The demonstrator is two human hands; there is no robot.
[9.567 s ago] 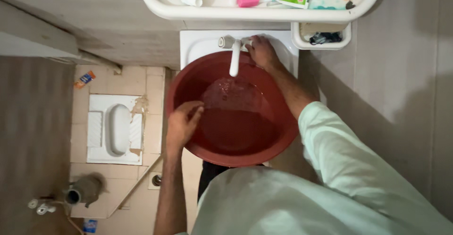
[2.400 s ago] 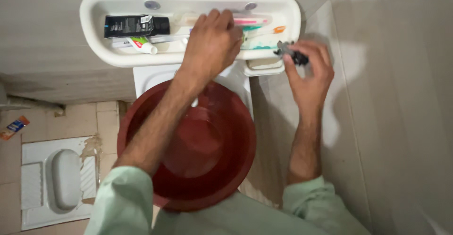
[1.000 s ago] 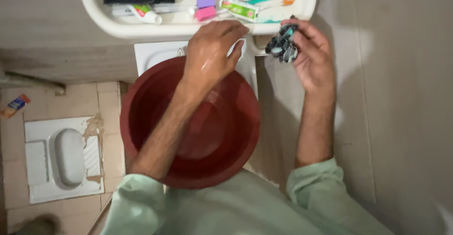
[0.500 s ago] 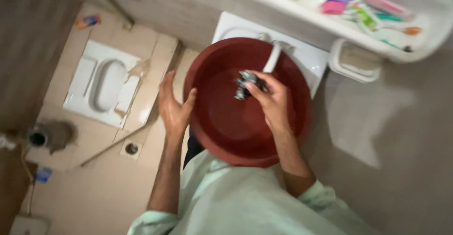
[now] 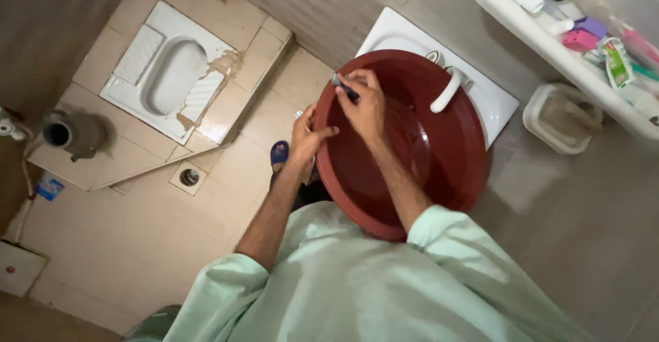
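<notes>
Far left, on the tiled floor: a grey pipe stub (image 5: 72, 134), then a white squat toilet pan (image 5: 171, 74) and a small floor drain (image 5: 189, 176), all well apart from the hands. Left hand (image 5: 307, 138) grips the left rim of the red basin (image 5: 439, 177), fingers curled over the edge; right hand (image 5: 362, 105), just beside it, is closed on a small dark scrubber (image 5: 344, 88) pressed to the inner wall near the rim, forearm crossing the bowl. White tap spout (image 5: 446, 89) overhangs the far rim; a white soap dish (image 5: 561, 117) and toiletry shelf (image 5: 542, 36) stand right, the basin's right half open.
</notes>
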